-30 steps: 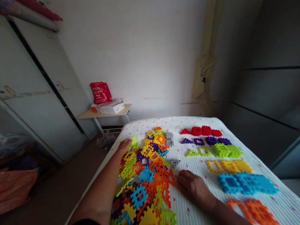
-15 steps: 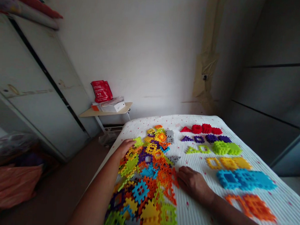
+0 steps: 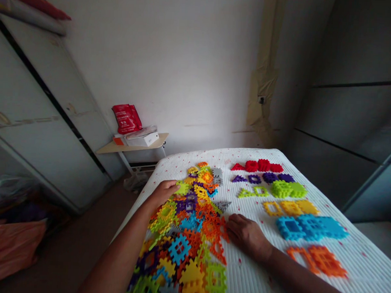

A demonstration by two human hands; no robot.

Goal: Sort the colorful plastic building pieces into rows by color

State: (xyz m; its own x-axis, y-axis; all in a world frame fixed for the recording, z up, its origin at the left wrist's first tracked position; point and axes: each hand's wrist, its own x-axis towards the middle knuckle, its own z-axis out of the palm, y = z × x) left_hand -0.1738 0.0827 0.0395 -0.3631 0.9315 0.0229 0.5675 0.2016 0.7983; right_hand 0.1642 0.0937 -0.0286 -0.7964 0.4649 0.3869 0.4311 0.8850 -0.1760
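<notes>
A heap of mixed plastic interlocking tiles (image 3: 186, 231) in orange, yellow, green, blue and purple lies on a white bed (image 3: 242, 276). My left hand (image 3: 163, 192) rests on the heap's far left edge, its fingers curled against a light green tile (image 3: 183, 188). At the heap's right edge my right hand (image 3: 245, 233) lies palm down, fingertips touching orange tiles (image 3: 216, 230). To the right, tiles lie sorted in rows by colour: red (image 3: 259, 166), purple (image 3: 265, 178), green (image 3: 277, 190), yellow (image 3: 289, 207), blue (image 3: 308, 227), orange (image 3: 320, 260).
A small side table (image 3: 133, 146) with a white box and a red bag (image 3: 126, 118) stands at the wall beyond the bed. A pale wardrobe (image 3: 38, 128) fills the left side. An orange cloth (image 3: 9, 247) lies on the floor at the left.
My left hand has drawn slightly nearer and rightwards, pushing the heap's far tiles inward. The right hand has barely shifted. The view has swung a little.
</notes>
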